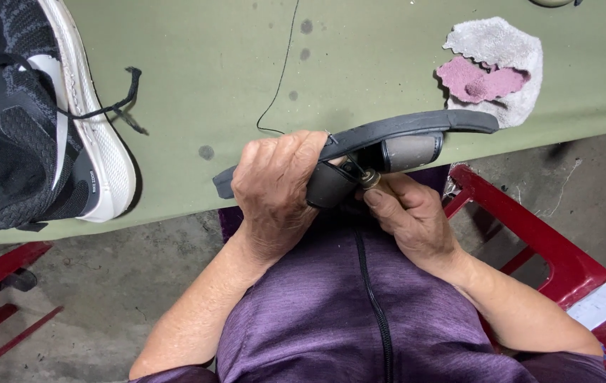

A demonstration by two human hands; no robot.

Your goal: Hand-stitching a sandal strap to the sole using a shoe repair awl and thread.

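Grey rubber sandal [388, 135] being clamped edgewise at table edge [175, 206], left hand [274, 191] fingers curled tight around strap. Right hand [409, 213] pinching needle tool [368, 177], fingertips closed. Keeping thread [281, 71] taut, free of sneaker [33, 113] and rag [494, 67] beyond.

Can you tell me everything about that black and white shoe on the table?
The black knit sneaker with a thick white foam sole lies tipped on its side at the left end of the green-covered table, partly cut off by the picture's edge. Its grey heel panel and loose black laces show, one lace end trailing onto the cloth. Nothing but the table touches it; both hands are elsewhere.
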